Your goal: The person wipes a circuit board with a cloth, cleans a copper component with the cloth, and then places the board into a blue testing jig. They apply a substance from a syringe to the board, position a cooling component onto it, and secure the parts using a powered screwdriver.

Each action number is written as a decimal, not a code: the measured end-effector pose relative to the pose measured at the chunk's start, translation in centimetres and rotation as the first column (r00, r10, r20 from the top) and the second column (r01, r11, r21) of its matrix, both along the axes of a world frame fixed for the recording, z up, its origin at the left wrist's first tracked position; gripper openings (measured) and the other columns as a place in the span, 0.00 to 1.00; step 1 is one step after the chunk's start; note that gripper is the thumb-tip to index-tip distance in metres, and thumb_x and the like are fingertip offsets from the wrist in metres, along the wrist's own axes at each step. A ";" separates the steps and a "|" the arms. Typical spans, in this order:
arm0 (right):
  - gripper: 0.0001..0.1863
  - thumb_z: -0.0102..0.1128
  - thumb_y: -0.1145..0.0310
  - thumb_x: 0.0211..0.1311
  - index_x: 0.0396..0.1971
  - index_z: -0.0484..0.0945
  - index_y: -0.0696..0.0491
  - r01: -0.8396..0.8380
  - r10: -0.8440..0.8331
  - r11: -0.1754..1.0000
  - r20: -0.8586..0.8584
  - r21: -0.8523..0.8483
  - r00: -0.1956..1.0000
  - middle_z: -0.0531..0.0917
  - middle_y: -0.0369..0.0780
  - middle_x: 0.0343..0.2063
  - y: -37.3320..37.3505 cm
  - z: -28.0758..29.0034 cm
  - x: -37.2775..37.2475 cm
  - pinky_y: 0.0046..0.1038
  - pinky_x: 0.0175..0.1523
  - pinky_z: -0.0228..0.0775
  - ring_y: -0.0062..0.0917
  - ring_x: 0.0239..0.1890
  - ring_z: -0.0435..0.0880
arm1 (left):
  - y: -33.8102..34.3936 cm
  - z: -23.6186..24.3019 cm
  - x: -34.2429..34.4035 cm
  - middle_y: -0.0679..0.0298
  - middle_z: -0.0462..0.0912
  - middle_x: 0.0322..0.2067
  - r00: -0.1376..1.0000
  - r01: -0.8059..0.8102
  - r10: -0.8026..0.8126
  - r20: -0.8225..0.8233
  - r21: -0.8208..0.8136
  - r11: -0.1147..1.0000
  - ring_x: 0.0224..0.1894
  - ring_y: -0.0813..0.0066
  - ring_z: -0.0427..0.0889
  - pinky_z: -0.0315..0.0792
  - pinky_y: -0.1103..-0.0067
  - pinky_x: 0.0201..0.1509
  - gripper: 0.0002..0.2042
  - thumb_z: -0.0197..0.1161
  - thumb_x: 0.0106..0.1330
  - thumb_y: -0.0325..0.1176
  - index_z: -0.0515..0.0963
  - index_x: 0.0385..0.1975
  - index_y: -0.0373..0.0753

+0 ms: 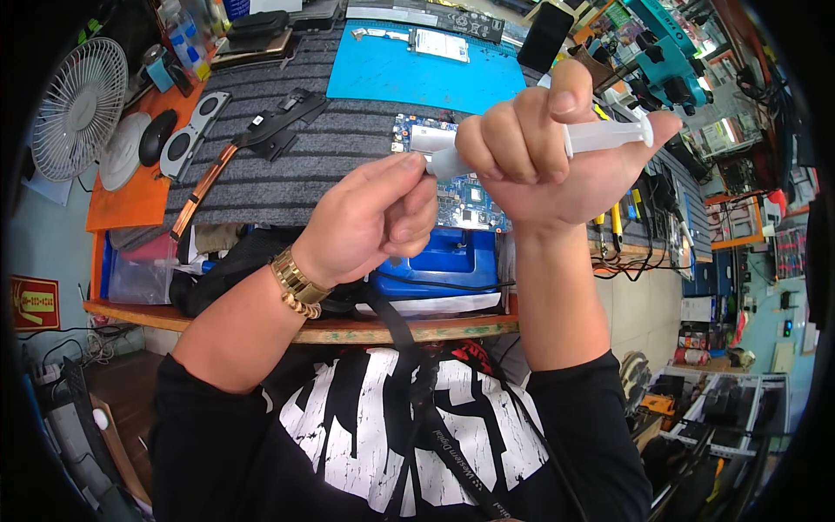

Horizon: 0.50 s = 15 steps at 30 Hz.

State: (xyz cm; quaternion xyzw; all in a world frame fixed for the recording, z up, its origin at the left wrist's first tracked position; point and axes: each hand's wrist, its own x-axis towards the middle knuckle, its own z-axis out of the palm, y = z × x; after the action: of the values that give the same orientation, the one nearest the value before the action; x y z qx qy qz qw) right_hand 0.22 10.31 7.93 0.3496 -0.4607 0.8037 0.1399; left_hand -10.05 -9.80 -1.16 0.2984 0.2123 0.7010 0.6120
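While both hands meet at frame centre, the right hand is fisted around a white syringe, thumb behind its plunger, and the left hand pinches its tip. It looks light, stiff and slick, best gripped along the barrel. Beyond lie a blue circuit board and a teal mat.

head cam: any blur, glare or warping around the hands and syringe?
Head view: the left hand, right hand and white syringe are sharp and evenly lit; no strong glare. Fisheye bends the wooden bench edge, and black vignette fills the corners.
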 end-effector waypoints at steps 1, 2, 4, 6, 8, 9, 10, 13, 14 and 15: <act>0.60 0.31 0.03 0.72 0.57 0.88 0.47 -0.053 0.053 0.998 0.013 0.029 0.999 0.69 0.28 0.17 0.2 0.2 -0.2 0.33 0.40 0.57 0.23 0.21 0.59 | -0.1 -0.2 -0.2 0.69 0.68 0.26 1.000 -0.001 0.001 0.006 0.000 1.000 0.26 0.81 0.60 0.58 0.79 0.29 0.21 0.46 1.00 0.49 0.69 0.39 0.44; 0.60 0.32 0.04 0.73 0.60 0.88 0.48 -0.107 0.106 0.993 0.027 0.057 0.994 0.72 0.30 0.19 0.3 0.4 -0.4 0.35 0.42 0.59 0.24 0.23 0.63 | -0.2 -0.3 -0.5 0.69 0.68 0.26 1.000 0.006 -0.007 0.020 0.030 1.000 0.26 0.81 0.61 0.58 0.79 0.29 0.21 0.46 1.00 0.49 0.70 0.39 0.43; 0.60 0.31 0.06 0.76 0.62 0.87 0.51 0.062 -0.054 0.995 0.106 -0.074 0.993 0.74 0.32 0.23 -0.6 0.3 -0.8 0.36 0.45 0.62 0.26 0.27 0.68 | -0.1 0.0 -0.5 0.69 0.69 0.27 0.999 0.020 -0.023 0.037 0.062 0.998 0.26 0.81 0.61 0.58 0.80 0.29 0.22 0.46 1.00 0.49 0.70 0.40 0.43; 0.61 0.30 0.08 0.78 0.63 0.87 0.54 0.235 -0.197 0.953 0.200 -0.189 0.960 0.76 0.34 0.26 -2.9 1.0 -1.4 0.38 0.48 0.64 0.28 0.31 0.72 | 0.2 0.9 -0.2 0.71 0.69 0.29 0.936 -0.336 0.324 -0.137 -0.070 0.939 0.26 0.83 0.62 0.58 0.81 0.28 0.22 0.47 1.00 0.49 0.73 0.41 0.43; 0.63 0.22 0.11 0.81 0.63 0.86 0.58 0.770 -0.351 0.565 0.758 -0.297 0.550 0.75 0.36 0.29 -6.7 3.4 -1.9 0.40 0.51 0.63 0.31 0.35 0.73 | 0.2 -0.1 -0.4 0.73 0.69 0.30 0.909 -0.408 0.390 -0.151 -0.117 0.906 0.27 0.85 0.63 0.59 0.82 0.29 0.21 0.48 1.00 0.50 0.75 0.42 0.42; 0.63 0.19 0.13 0.83 0.63 0.86 0.60 0.740 -0.339 0.583 0.727 -0.336 0.597 0.70 0.35 0.26 -6.7 3.1 -1.8 0.39 0.49 0.62 0.30 0.32 0.67 | 0.2 -0.5 -0.3 0.74 0.70 0.29 0.873 -0.453 0.416 -0.253 -0.108 0.885 0.26 0.87 0.62 0.59 0.82 0.28 0.21 0.50 0.99 0.49 0.77 0.44 0.41; 0.63 0.19 0.13 0.83 0.63 0.86 0.60 0.744 -0.345 0.580 0.727 -0.332 0.594 0.70 0.35 0.26 -5.4 1.9 -1.1 0.39 0.49 0.62 0.30 0.32 0.67 | 0.5 -0.6 -0.1 0.75 0.70 0.28 0.833 -0.484 0.426 -0.352 -0.091 0.870 0.25 0.88 0.62 0.59 0.82 0.28 0.21 0.51 0.99 0.49 0.79 0.45 0.40; 0.65 0.17 0.10 0.80 0.62 0.87 0.58 0.232 -0.116 0.895 0.302 -0.382 0.946 0.66 0.33 0.23 -1.3 -1.2 0.1 0.38 0.45 0.61 0.25 0.29 0.63 | 0.4 -0.2 0.4 0.73 0.71 0.28 0.902 -0.361 0.316 -0.293 -0.115 0.925 0.26 0.86 0.63 0.60 0.82 0.28 0.22 0.50 0.99 0.50 0.77 0.42 0.41; 0.65 0.17 0.10 0.80 0.62 0.87 0.58 0.231 -0.115 0.895 0.303 -0.382 0.946 0.66 0.33 0.23 -0.7 -1.5 0.0 0.38 0.45 0.61 0.25 0.29 0.63 | 0.3 -0.2 0.3 0.72 0.70 0.29 0.937 -0.291 0.254 -0.238 -0.134 0.947 0.26 0.85 0.63 0.60 0.81 0.29 0.22 0.49 0.99 0.51 0.74 0.41 0.42; 0.67 0.16 0.09 0.78 0.63 0.87 0.58 0.203 -0.113 0.909 0.256 -0.364 0.960 0.65 0.32 0.21 0.0 -1.9 0.0 0.37 0.42 0.60 0.25 0.27 0.61 | 0.2 -0.2 0.1 0.72 0.70 0.29 0.937 -0.291 0.255 -0.238 -0.134 0.947 0.26 0.85 0.63 0.60 0.81 0.29 0.22 0.49 0.99 0.51 0.74 0.41 0.42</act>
State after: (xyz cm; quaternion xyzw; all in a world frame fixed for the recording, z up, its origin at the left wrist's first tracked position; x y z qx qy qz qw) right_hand 0.20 10.28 5.99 0.1815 -0.3331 0.8994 0.2171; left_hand -9.92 -9.55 -1.38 0.2883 0.3755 0.7221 0.5044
